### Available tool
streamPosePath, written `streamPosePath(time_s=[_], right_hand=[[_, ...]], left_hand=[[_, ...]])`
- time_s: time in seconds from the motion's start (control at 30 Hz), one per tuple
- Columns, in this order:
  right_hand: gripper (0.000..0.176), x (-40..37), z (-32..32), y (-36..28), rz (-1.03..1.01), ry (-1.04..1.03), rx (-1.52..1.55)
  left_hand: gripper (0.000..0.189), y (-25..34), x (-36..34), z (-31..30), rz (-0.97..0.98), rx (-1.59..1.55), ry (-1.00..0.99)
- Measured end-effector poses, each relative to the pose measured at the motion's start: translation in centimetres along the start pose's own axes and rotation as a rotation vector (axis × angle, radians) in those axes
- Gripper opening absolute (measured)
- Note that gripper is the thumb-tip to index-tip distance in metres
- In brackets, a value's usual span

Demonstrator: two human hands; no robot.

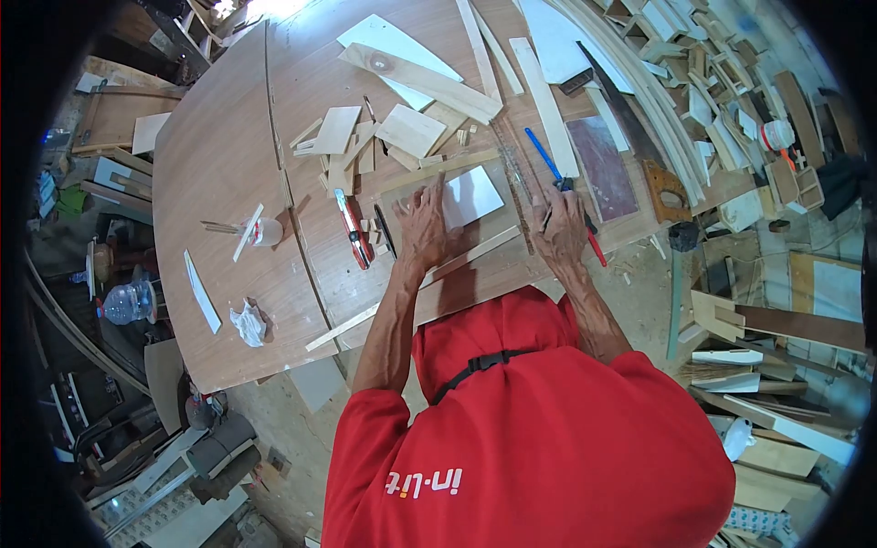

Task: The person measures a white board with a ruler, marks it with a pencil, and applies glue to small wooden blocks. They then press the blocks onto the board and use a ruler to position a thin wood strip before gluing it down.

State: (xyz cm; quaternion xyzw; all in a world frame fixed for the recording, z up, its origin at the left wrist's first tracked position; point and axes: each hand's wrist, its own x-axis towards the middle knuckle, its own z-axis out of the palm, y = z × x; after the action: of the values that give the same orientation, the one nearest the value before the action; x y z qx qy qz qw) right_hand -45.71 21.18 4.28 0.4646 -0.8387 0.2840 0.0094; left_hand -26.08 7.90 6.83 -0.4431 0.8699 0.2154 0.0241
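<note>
While the left hand (422, 228) rests spread at the edge of the white panel (473, 195) on the bench (210, 137), the right hand (560, 228) curls beside the ruler (511, 169), its grip unclear; it looks like positioning, calling for steadiness.

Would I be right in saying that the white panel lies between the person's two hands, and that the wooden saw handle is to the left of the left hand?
Not quite: the head view shows the wooden saw handle to the right of the right hand. The white panel does lie between that hand and the left hand.
</note>
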Motion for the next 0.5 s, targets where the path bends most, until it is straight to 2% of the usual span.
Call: streamPosePath(time_s=[0.1, 0.17, 0.23, 0.3, 0.37, 0.5], right_hand=[[0.034, 0.6, -1.7, -1.4, 0.073, -0.097, 0.130], [0.033, 0.9, -1.5, -1.4, -0.090, 0.073, -0.029], [0.032, 1.9, -2.3, -2.1, -0.175, 0.153, -0.042], [0.033, 2.5, -2.9, -2.6, -0.255, 0.233, -0.059], [0.028, 3.0, -3.0, -3.0, 0.063, -0.237, 0.151], [0.023, 2.6, -1.3, -3.4, 0.063, -0.322, 0.132]], left_hand=[[0.107, -0.5, -0.2, 0.7, 0.029, -0.045, 0.047], [0.105, -0.9, -0.5, 1.3, 0.049, -0.057, 0.094], [0.099, -1.7, -1.0, 2.1, 0.067, -0.115, 0.189], [0.097, -2.5, -1.2, 2.6, 0.073, -0.126, 0.191], [0.094, -3.1, -1.2, 3.0, 0.085, -0.140, 0.200], [0.082, -3.5, -1.7, 3.1, 0.096, -0.135, 0.177]])
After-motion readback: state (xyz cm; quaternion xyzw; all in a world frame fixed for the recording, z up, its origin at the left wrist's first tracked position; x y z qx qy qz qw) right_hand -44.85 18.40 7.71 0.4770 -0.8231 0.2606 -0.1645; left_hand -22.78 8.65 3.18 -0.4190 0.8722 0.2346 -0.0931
